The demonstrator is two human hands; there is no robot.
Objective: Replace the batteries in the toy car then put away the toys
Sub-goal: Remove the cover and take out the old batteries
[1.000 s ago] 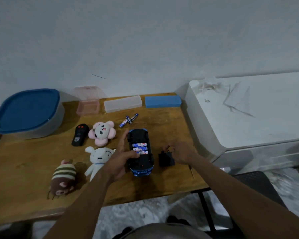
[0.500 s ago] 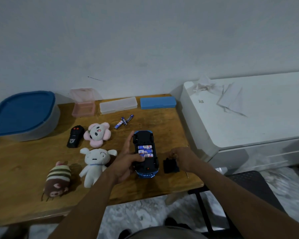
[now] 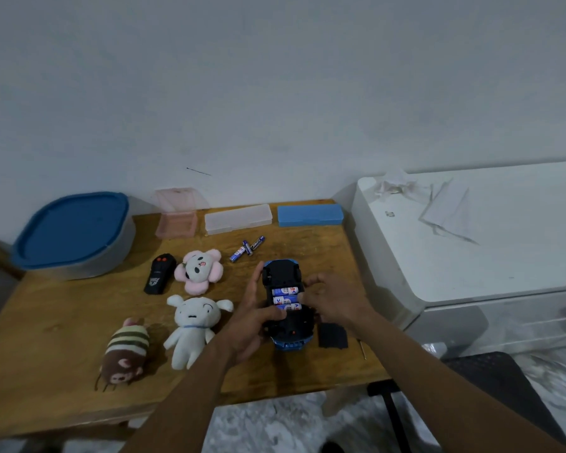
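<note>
The blue toy car point(image 3: 286, 302) is laid upside down on the wooden table point(image 3: 46, 322), and three batteries point(image 3: 285, 299) are seen in its open compartment. The car is grasped at its side by the left hand point(image 3: 249, 325), while the fingers of the right hand point(image 3: 334, 302) are bent over the batteries; whether something is pinched cannot be told. The black battery cover point(image 3: 332, 335) is placed just beside the car, and three loose batteries point(image 3: 247, 248) are left further back

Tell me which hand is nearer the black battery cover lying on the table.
Right. The right hand is just up-left of the battery cover; the left hand is across the toy car.
</note>
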